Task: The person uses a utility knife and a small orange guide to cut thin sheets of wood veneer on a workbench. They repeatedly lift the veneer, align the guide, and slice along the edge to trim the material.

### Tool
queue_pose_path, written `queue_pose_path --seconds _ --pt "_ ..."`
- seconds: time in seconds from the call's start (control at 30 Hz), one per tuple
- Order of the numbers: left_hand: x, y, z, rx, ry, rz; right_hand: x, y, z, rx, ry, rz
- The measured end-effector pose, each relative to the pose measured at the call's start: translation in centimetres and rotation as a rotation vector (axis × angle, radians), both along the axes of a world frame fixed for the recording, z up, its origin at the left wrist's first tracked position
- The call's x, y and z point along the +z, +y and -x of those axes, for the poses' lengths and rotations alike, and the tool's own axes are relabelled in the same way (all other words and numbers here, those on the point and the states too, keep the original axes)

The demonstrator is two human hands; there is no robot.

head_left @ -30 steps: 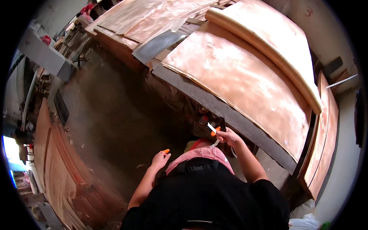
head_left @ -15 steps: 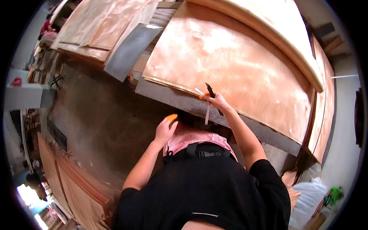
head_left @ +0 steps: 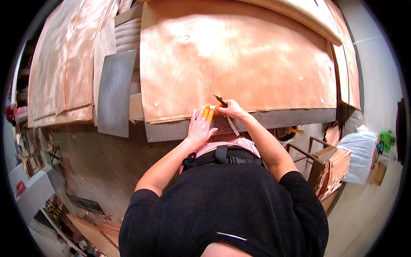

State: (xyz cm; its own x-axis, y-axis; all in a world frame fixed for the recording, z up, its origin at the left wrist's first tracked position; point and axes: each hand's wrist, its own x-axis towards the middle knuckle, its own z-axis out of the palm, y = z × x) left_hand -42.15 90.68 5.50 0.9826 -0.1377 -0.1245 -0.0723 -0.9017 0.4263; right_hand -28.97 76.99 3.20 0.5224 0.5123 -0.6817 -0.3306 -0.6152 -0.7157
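Note:
A large, thin sheet of reddish wood veneer [head_left: 265, 73] lies in front of me, with a fine crack or seam running in from its near edge. My left hand [head_left: 198, 130] rests at that edge with fingers stretched out; orange covers wrap two of them. Close beside its fingertips, my right hand [head_left: 231, 109] is closed on a black utility knife [head_left: 220, 101] whose tip points away to the left. A narrow white strip [head_left: 232, 126] hangs below the right hand, its upper part partly hidden by the fingers.
Under the veneer runs a grey slab edge [head_left: 171, 132]. A rolled sheet [head_left: 299, 19] lies along the far side. Left are a dark grey panel [head_left: 114, 92] and another veneer stack [head_left: 70, 64]. To the right stand wood pieces [head_left: 332, 169] and a white bag [head_left: 359, 156].
My view has turned, and I now face the veneer more squarely. My left hand has moved from beside the slab onto the veneer edge, next to the right hand, which still holds the utility knife.

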Motion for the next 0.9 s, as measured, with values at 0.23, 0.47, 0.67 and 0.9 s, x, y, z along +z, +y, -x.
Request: queue_pose_path --seconds 0.23,0.47,0.67,0.9 --pt "0.1 0.7 -0.2 -0.084 -0.018 -0.006 0.4 0.3 0.3 0.013 -0.038 0.019" --pt "-0.2 0.2 -0.9 -0.017 -0.029 -0.081 0.3 0.3 0.0 0.060 -0.075 0.041" --pt "-0.4 -0.1 -1.2 -0.020 0.050 -0.110 -0.6 0.0 -0.6 0.137 -0.088 0.041" --pt "-1.1 -0.8 -1.1 0.031 0.078 -0.119 0.3 0.0 -0.8 0.152 -0.041 0.006"
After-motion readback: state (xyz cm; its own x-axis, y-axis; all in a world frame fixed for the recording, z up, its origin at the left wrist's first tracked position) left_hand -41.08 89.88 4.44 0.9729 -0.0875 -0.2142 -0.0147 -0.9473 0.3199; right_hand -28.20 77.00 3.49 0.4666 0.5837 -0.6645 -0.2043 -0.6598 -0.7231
